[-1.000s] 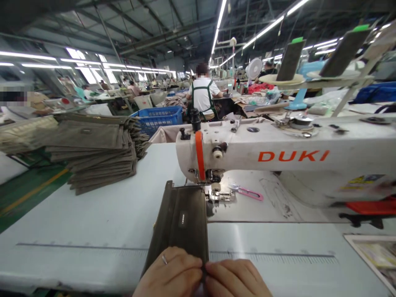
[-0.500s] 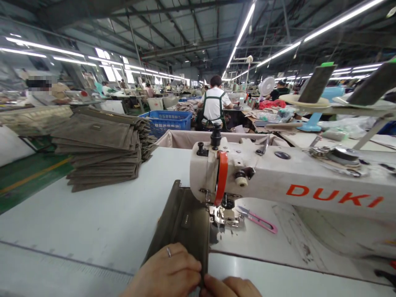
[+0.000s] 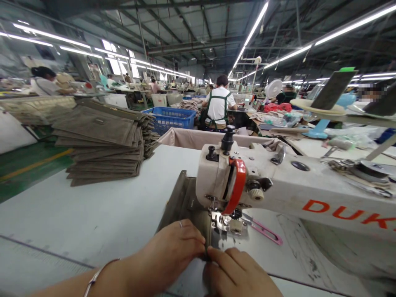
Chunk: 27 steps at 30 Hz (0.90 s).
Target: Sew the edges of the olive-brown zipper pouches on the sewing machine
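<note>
A flat, olive-brown fabric panel [image 3: 182, 202] lies on the sewing table, its right edge beside the presser foot [image 3: 220, 222] of the sewing machine [image 3: 278, 177]. My left hand [image 3: 168, 253], with a ring and a bracelet, rests on the panel, its fingertips pinching the right edge. Just to the right and nearer me, my right hand [image 3: 239, 270] is closed at that same edge, fingertips close to the left ones. Both hands cover the panel's near end. Pink-handled thread snips [image 3: 266, 232] lie on the machine bed, right of the foot.
A tall stack of similar brown pieces [image 3: 99, 144] stands at the table's left. Behind the machine is a cloth-lined bin [image 3: 182, 138], with a blue crate [image 3: 173, 119] beyond. Thread cones [image 3: 332, 88] stand at right. A co-worker [image 3: 219, 103] sits ahead, facing away.
Both hands and the panel have moved forward, the panel's edge sliding farther along the presser foot. The view has shifted slightly, and more of my left forearm shows.
</note>
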Tool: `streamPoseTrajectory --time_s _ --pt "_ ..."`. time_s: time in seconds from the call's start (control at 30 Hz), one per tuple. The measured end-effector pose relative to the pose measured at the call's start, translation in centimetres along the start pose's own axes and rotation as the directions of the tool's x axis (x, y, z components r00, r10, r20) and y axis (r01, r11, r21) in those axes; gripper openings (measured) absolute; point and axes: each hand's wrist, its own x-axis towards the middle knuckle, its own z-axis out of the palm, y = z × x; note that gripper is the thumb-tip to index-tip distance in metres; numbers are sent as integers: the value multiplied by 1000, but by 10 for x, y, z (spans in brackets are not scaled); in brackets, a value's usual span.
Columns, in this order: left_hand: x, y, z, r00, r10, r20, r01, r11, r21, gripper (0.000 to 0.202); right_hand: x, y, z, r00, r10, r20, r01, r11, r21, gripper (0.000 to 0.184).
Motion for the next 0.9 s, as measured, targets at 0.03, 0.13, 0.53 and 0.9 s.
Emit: streamPoseTrajectory --time_s 0.03,0.13,0.53,0.9 --pt "1 -3 0 1000 -1 4 1 1000 11 21 2 3 0 999 7 35 -8 1000 30 30" --pt "6 -11 1 1000 -3 10 3 999 32 21 8 9 4 997 52 52 -57 992 112 38" --pt "29 -47 1 998 -24 62 16 993 121 17 13 15 5 976 198 86 -208 969 130 35" --pt "38 -56 -1 995 -89 -36 92 994 67 18 21 18 1 954 258 149 -289 925 247 29"
